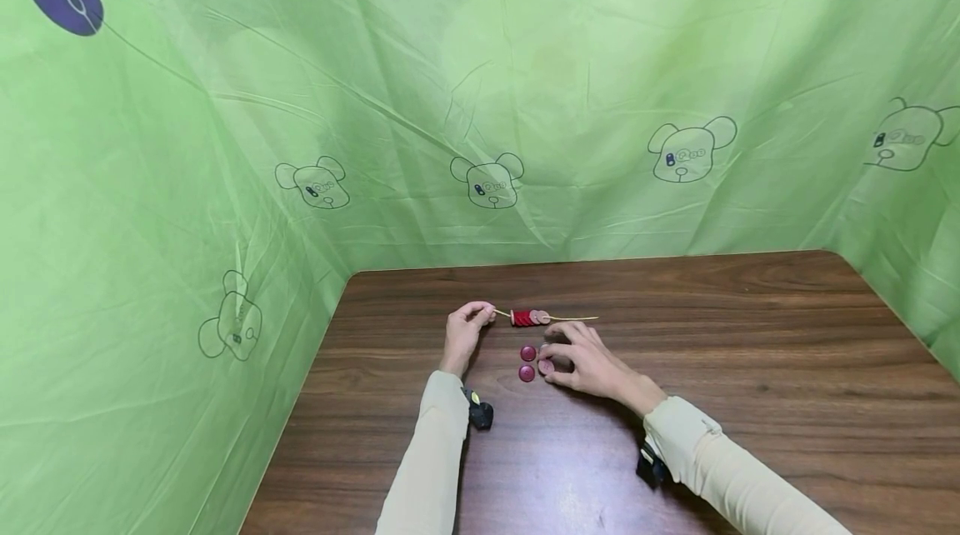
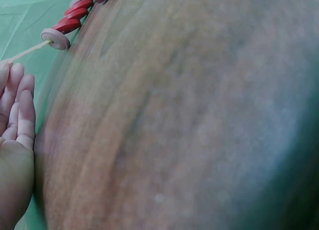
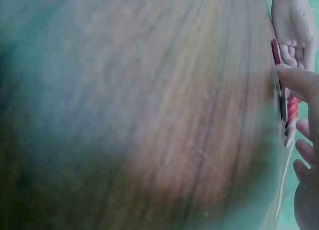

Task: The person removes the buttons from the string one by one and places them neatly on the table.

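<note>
My left hand (image 1: pixel 463 337) pinches the left end of a thin yellowish cord (image 1: pixel 576 318) between thumb and fingertips. Threaded along the cord is a row of red buttons (image 1: pixel 521 318), with pale pink buttons (image 1: pixel 539 317) at its right; the left wrist view shows another pale button (image 2: pixel 56 39) at the end nearest that hand. My right hand (image 1: pixel 592 364) has thumb and index finger around the edges of a loose pink button (image 1: pixel 546 367) at the table. Its other fingers reach over a spot just below the cord, partly hiding a greyish disc.
Two loose dark-red buttons, an upper one (image 1: pixel 528 352) and a lower one (image 1: pixel 527 372), lie left of my right fingertips. All this is on a brown wood-grain table (image 1: pixel 750 335). Green cloth (image 1: pixel 585 102) printed with bear faces hangs behind and to the sides.
</note>
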### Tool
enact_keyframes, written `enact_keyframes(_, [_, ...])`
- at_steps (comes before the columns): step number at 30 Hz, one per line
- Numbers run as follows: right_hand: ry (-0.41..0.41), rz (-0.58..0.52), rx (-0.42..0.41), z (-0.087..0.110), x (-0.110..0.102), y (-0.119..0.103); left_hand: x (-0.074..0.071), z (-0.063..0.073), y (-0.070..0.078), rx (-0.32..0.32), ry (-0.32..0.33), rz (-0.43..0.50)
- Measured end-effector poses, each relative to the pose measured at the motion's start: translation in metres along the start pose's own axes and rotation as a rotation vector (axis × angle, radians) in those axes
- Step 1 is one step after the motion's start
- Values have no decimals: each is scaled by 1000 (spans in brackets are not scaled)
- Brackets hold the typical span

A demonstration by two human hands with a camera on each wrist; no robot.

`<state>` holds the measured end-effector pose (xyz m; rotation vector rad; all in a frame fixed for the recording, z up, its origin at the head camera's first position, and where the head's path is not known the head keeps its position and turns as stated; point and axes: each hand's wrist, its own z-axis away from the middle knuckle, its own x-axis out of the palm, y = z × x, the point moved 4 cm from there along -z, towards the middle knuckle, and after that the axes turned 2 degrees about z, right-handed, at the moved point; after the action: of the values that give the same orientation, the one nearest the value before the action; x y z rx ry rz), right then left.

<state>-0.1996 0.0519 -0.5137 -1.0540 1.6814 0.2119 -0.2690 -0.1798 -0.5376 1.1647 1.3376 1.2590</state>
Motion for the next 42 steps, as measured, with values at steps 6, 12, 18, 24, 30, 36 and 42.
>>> enact_keyframes(6, [-21,9,5,0,2,0,0,0,0,5,28,-9])
enact_keyframes(12, [-26,6,19,0,2,0,0,0,1,1,33,-1])
enact_keyframes(18, [-35,-5,32,-1,3,0,0,1,5,10,13,1])
enact_keyframes(24, [18,-41,44,-4,1,1,-2,-1,1,6,30,6])
enact_keyframes(30, [70,-23,61,-6,-1,6,-1,-1,0,4,26,5])
enact_keyframes(36, [114,13,97,-8,0,13,-1,1,2,-18,3,25])
enact_keyframes(42, [143,20,125,-12,1,15,1,11,20,-17,-37,23])
